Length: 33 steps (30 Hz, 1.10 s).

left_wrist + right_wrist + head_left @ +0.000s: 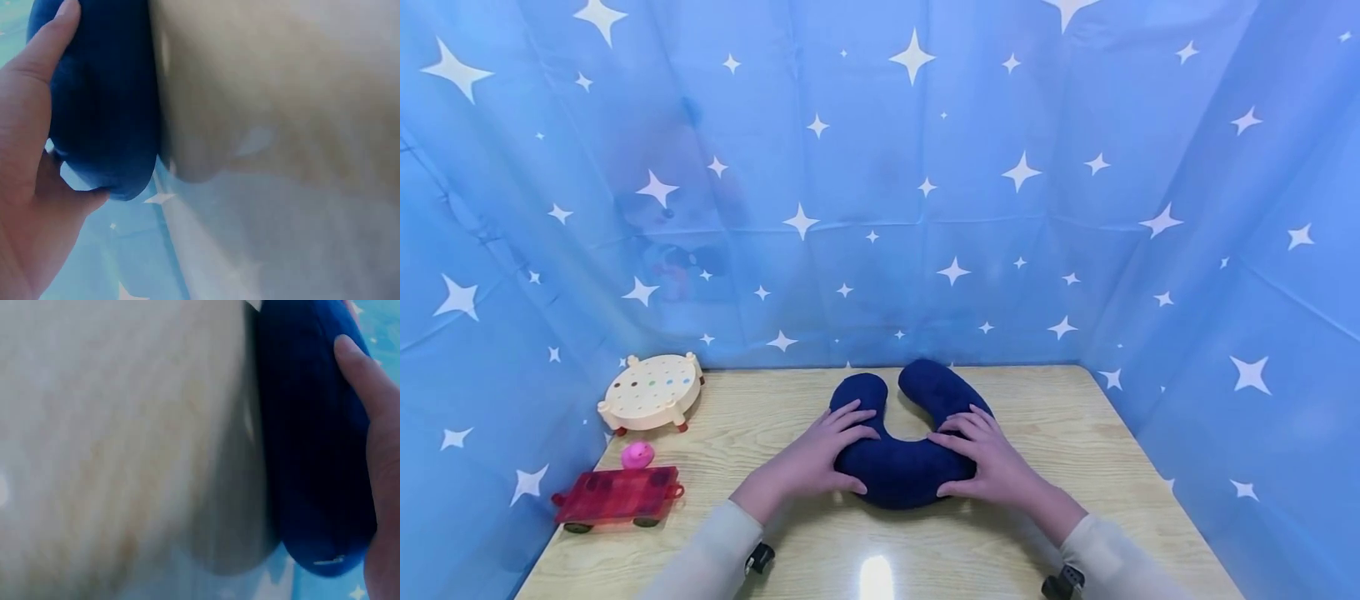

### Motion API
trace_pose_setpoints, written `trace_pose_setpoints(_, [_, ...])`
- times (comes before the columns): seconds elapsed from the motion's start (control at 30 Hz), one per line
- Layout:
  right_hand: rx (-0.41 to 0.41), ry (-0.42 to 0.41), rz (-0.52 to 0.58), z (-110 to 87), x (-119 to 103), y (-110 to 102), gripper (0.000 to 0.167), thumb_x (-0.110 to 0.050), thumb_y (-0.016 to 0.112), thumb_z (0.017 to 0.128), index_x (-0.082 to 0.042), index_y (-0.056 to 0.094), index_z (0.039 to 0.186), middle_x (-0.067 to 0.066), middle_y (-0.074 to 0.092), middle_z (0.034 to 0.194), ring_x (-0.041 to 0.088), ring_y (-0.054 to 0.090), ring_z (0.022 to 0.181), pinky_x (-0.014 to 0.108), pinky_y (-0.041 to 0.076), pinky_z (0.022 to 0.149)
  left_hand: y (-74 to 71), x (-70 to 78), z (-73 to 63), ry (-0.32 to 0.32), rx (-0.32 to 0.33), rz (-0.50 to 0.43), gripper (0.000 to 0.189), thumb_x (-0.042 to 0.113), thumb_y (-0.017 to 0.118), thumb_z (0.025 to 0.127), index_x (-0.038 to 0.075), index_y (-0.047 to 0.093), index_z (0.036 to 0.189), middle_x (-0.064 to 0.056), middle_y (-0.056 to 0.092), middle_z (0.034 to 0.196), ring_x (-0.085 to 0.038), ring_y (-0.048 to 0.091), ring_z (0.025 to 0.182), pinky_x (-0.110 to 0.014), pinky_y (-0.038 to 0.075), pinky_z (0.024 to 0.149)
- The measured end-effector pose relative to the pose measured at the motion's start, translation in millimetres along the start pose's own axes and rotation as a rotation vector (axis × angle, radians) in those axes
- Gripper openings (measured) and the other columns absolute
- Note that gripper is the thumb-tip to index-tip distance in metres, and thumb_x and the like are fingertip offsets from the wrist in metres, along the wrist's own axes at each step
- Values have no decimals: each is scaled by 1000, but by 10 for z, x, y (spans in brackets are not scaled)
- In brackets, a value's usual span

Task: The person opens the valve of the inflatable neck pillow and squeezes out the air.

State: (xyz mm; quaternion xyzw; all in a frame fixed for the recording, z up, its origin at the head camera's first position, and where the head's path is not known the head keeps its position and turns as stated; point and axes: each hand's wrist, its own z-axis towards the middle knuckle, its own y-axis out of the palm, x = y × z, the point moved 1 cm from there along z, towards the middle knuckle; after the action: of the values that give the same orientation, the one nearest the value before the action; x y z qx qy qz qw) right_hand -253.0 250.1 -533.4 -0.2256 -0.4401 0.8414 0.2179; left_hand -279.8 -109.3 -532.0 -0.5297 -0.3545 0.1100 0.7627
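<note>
A dark blue U-shaped neck pillow (904, 477) is on the wooden table, its two rounded ends pointing toward the back. My left hand (820, 454) grips its left side, fingers over the top and thumb at the near edge. On the opposite side my right hand (998, 465) holds it in much the same way. In the left wrist view, the thumb presses the dark fabric of the pillow (106, 94). The right wrist view shows the other thumb against the pillow (312, 444), with a small pale mark low on the fabric.
At the table's left edge are a cream round toy stool (653, 390) with short legs, a small pink toy (637, 455) and a translucent red wheeled toy base (620, 495). A blue star-patterned curtain (880, 308) borders the table (1075, 417) at the back and sides.
</note>
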Motion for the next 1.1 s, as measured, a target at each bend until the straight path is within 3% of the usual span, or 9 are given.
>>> trace_pose_setpoints(0.2, [22,121,-19,19,-173,85,78,-68,88,83,-19,76,143,3,66,132,31,57,129,71,27,123,-70,-33,-3,-18,-16,-14,85,38,93,92,29,52,165,-3,22,184,-36,8,171,-69,25,129])
trace_pose_setpoints(0.37, [33,209,-36,35,-317,114,77,-59,93,80,-17,76,143,6,66,133,33,58,130,71,25,125,-130,17,-5,-33,-22,-106,92,27,95,91,24,47,169,-8,17,185,-41,3,170,-74,27,126])
trace_pose_setpoints(0.5, [60,218,-59,56,-385,150,77,-58,94,80,-17,77,142,7,66,131,33,58,128,74,27,123,-131,91,29,-20,2,-157,86,39,93,91,21,53,165,-12,18,184,-45,3,169,-79,23,124])
trace_pose_setpoints(0.67, [68,234,-93,87,-435,178,76,-60,93,81,-16,77,141,7,65,131,34,58,128,74,28,123,-49,201,129,6,65,-90,80,58,86,93,26,59,161,-10,28,181,-45,9,169,-88,16,119])
trace_pose_setpoints(0.83, [57,249,-97,117,-463,188,78,-62,92,82,-15,76,142,9,64,132,36,57,131,74,27,124,57,253,193,-37,99,-13,73,65,83,93,34,64,155,-4,39,176,-38,14,169,-89,13,119])
trace_pose_setpoints(1.1, [66,202,-86,130,-372,229,76,-60,92,84,-18,74,144,10,64,135,36,56,130,75,27,123,186,270,235,-108,134,32,68,69,84,89,39,68,148,2,54,163,-34,20,168,-91,12,117])
